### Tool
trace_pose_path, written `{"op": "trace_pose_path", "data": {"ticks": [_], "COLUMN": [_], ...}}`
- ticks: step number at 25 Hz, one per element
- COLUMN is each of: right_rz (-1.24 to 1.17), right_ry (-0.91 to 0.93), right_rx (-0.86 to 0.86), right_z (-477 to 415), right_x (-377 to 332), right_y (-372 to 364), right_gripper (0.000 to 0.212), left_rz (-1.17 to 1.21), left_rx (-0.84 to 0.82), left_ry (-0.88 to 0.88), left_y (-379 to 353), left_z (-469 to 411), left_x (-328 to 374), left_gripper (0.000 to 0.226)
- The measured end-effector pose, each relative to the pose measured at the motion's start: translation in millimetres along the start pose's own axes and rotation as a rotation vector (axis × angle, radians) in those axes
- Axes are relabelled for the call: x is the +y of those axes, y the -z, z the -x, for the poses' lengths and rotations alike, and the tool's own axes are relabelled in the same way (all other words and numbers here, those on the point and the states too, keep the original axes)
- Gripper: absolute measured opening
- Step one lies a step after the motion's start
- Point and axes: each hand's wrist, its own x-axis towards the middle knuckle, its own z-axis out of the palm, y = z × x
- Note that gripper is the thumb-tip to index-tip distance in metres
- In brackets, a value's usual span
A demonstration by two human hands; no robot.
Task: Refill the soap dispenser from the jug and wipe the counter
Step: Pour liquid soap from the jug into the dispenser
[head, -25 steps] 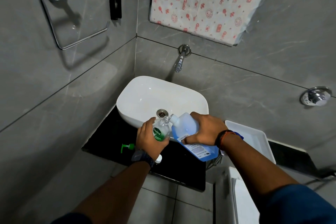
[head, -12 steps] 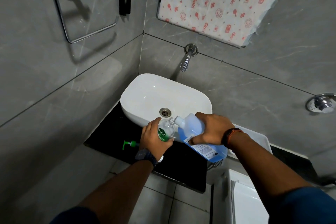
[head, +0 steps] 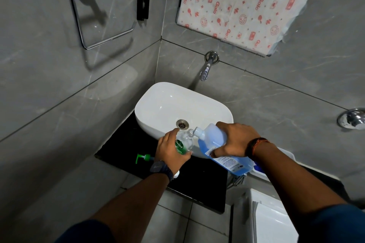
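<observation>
My left hand grips a clear soap dispenser bottle with a green label, its open neck up, over the front rim of the white basin. My right hand holds a blue jug tipped to the left, its white spout touching the bottle's neck. The green pump head lies on the black counter, left of my left wrist. A small white cap peeks out beside my left wrist.
A wall tap juts out above the basin. A white tray sits on the counter behind my right forearm. A chrome towel ring hangs on the left wall; a chrome valve at far right. A white fixture stands below right.
The view has shifted, so the basin and hands sit a little further right in the picture. Both hands keep their grips, with the jug spout still at the bottle neck.
</observation>
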Motion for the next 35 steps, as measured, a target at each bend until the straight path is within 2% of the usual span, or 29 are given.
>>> {"op": "trace_pose_path", "data": {"ticks": [6, 14, 30, 35], "right_rz": [0.021, 0.040, 0.035, 0.065], "right_ry": [0.004, 0.000, 0.001, -0.005], "right_rx": [0.001, 0.000, -0.029, 0.005], "right_z": [2, 3, -6, -5], "right_x": [0, 0, 1, -1], "right_y": [5, 9, 13, 13], "right_gripper": [0.066, 0.076, 0.079, 0.074], "left_rz": [-0.008, -0.013, 0.007, 0.003], "left_rx": [-0.011, -0.018, -0.002, -0.015], "left_ry": [0.015, 0.016, 0.008, 0.007], "left_y": [-1, -1, 3, 2], "left_z": [0, -1, -6, -6], "left_x": [2, 4, 9, 9], "left_gripper": [0.076, 0.078, 0.073, 0.074]}}
